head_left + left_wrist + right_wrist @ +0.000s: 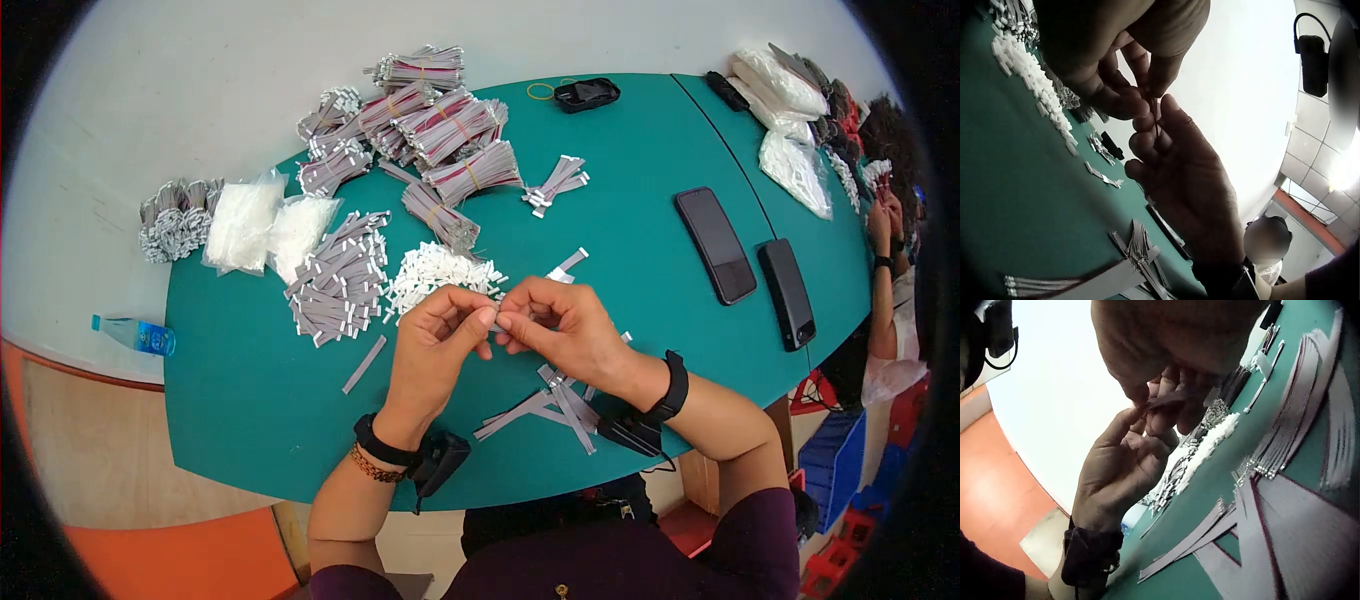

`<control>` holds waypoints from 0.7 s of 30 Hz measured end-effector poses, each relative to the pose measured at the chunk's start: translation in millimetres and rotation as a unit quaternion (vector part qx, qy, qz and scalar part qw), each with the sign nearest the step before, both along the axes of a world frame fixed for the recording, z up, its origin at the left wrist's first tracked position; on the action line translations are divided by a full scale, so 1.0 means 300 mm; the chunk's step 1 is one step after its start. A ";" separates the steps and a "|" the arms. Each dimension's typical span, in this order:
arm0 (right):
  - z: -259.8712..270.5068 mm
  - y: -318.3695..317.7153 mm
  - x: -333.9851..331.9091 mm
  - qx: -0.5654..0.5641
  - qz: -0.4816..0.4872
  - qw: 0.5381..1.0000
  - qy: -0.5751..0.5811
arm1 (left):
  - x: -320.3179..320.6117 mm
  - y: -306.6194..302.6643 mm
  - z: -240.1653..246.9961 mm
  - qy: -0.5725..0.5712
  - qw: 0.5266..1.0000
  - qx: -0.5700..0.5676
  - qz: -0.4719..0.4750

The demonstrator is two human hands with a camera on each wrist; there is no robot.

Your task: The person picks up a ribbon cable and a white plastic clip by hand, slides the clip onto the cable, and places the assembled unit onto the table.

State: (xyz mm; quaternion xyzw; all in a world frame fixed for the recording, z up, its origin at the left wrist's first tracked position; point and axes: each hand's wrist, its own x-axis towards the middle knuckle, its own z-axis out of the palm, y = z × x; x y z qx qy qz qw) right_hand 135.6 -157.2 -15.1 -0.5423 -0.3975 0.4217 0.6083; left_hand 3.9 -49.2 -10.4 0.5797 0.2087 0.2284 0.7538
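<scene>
Left hand: the left hand (pixel 432 345) has its thumb and fingers curled in, pinching a small grey cable strip (pixel 1169 399) over the middle of the worktop (pixel 640 150).
Right hand: the right hand (pixel 572 325) meets it fingertip to fingertip, pinching at the same strip; the fingers hide most of it.
White pieces: a heap of small white pieces (pixel 440 275) lies just beyond the hands.
Loose cables: a pile of grey cables with white ends (pixel 340 280) lies left of that heap; a single strip (pixel 364 364) is near the left hand, and more flat cables (pixel 560 408) overlap below the right forearm, towards the near edge.
Bundles: banded cable bundles (pixel 450 125) are stacked at the far edge.
Bags: two clear bags of white contents (pixel 243 225) sit towards the far left corner.
Right side: a phone (pixel 715 245) lies beside a black case (pixel 787 293).
Left edge: a plastic bottle (pixel 135 335) lies on its side.
Far right: another person's hands (pixel 885 215) are partly visible.
</scene>
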 end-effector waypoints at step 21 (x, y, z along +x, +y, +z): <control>0.025 -0.007 0.014 -0.004 0.040 0.998 0.057 | -0.009 0.012 -0.006 0.043 0.997 -0.036 -0.054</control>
